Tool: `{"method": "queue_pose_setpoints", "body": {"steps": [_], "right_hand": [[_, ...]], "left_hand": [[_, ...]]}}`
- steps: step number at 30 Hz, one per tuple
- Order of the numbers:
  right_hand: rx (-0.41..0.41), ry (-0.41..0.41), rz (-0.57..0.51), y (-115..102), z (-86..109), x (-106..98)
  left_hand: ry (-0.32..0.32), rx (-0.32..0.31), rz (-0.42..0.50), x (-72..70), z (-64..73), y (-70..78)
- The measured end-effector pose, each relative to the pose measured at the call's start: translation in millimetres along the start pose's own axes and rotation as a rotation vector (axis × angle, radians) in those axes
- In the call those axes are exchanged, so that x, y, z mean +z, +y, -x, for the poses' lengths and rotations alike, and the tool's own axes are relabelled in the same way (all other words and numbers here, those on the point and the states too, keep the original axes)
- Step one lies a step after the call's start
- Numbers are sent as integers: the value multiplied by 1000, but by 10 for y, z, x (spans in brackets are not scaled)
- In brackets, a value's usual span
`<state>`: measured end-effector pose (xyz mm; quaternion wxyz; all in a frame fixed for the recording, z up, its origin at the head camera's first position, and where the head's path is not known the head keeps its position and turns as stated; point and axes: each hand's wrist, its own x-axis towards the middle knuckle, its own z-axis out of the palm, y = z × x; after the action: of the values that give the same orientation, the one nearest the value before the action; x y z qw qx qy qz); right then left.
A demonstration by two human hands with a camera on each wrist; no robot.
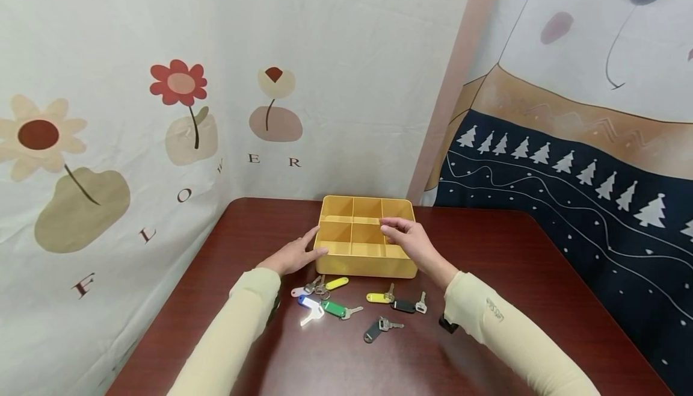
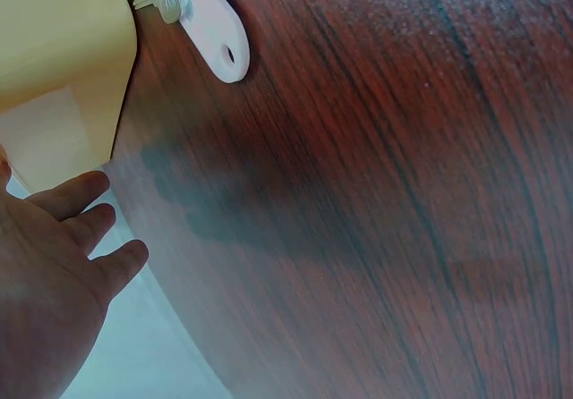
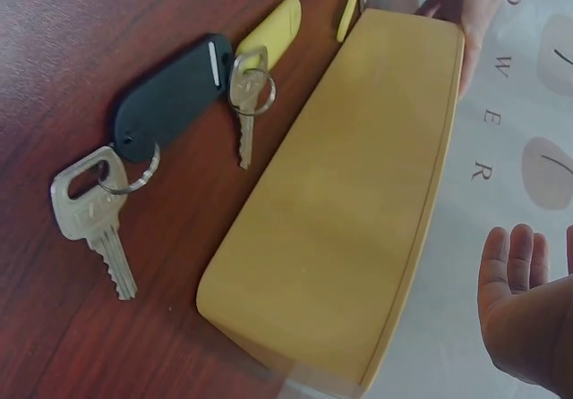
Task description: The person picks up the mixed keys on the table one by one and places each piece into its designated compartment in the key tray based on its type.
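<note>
A yellow box with several compartments stands on the table, and none of its visible compartments has anything inside. At its left end, my left hand touches the box, fingers extended along the side and thumb at the front corner. My right hand is over the right-hand compartments with nothing held; its fingers look extended in the right wrist view. In front of the box lie keys with tags: white, blue, green and yellow at left, yellow, black and dark grey further right.
The dark red-brown wooden table reaches back to a cloth backdrop printed with flowers and letters. A dark blue printed cloth hangs at the right edge.
</note>
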<state>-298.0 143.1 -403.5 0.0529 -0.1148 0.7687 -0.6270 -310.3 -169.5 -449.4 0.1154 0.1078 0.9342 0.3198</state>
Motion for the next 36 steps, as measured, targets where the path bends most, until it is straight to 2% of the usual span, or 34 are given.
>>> {"method": "queue_pose_setpoints", "body": {"steps": [7,11,20,36], "right_hand": [[-13,-2,1,80,40,-29],[11,26,5,98,42,-68],[19,13,9,149,72,-110],[41,-27,62,287,315,-174]], "left_hand": [[0,-4,3,2,2,3],[-1,-7,6,2,7,10],[-3,-10,5,2,13,20],[-9,-7,-2,-2,0,3]]}}
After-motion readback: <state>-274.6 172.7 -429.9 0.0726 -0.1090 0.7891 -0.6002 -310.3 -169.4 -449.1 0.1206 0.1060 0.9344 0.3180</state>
